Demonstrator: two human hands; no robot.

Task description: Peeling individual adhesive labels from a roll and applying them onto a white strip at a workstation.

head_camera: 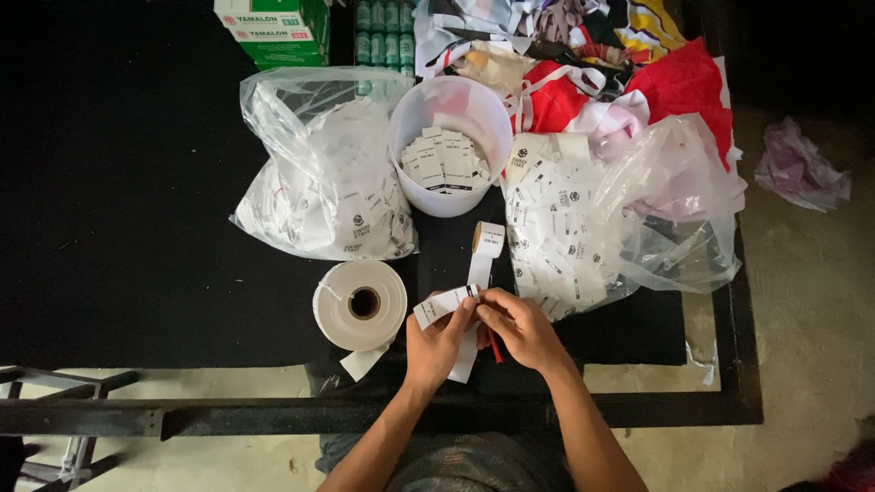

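Black cloth covers the surface, which stands on a dark metal frame over a pale concrete floor. Both hands work at the near edge, just right of a large white tape roll. The left hand pinches a white printed label strip between thumb and fingers, closed tight on it, with the strip's loose end sticking out to the left. The right hand meets it, fingertips curled shut on the same strip at the point where it leads up to a small label roll lying just beyond. A thin red tool shows under the right hand; whether the hand grips it cannot be told.

Separating a label cleanly seems to call for keeping the two pinches close together on either side of the dividing line and holding the strip taut and flat, so the print is not creased.

Farther off stand a white bucket of cut labels, between two clear plastic bags of labels, and a heap of coloured fabric behind.
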